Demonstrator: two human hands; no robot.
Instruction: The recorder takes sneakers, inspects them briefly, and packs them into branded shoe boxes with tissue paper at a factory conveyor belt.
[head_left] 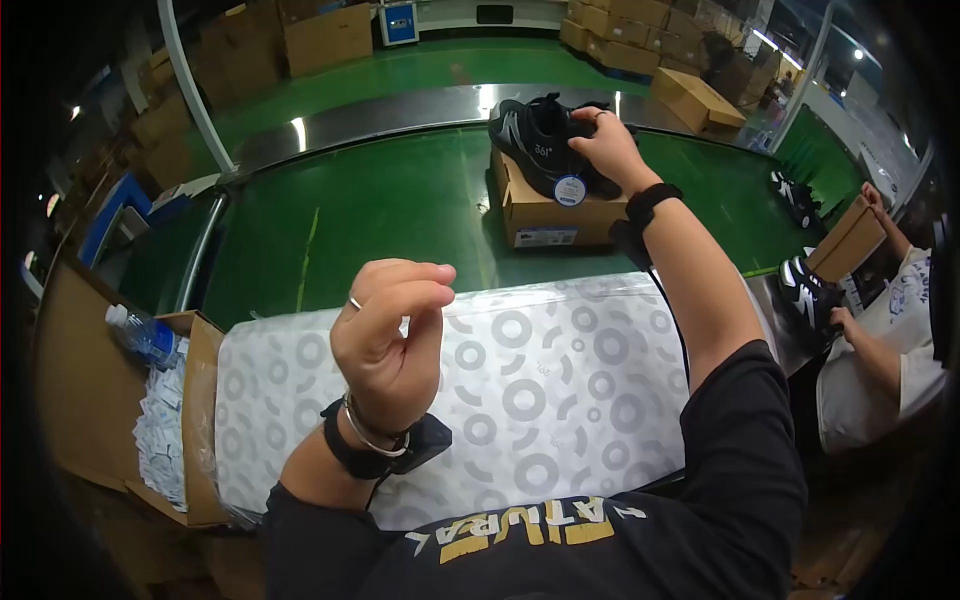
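Note:
A pair of black sneakers (535, 145) rests on a closed brown shoebox (550, 212) on the green conveyor belt. A round blue-and-white hang tag (570, 190) hangs at the front of the pair. My right hand (612, 145) reaches out to the shoes, thumb and fingers curled at the upper of the right-hand one. My left hand (390, 335) is raised over a stack of white wrapping paper (530, 380) with grey rings. Its fingers are bent in against the thumb; anything small between them cannot be made out.
At left an open carton (205, 400) holds many small white packets (160, 435) and a water bottle (145, 335). On the right, a co-worker handles a black shoe (808, 295) and a brown box (848, 240). Another shoe (793, 197) lies on the belt. A carton (697, 103) stands beyond.

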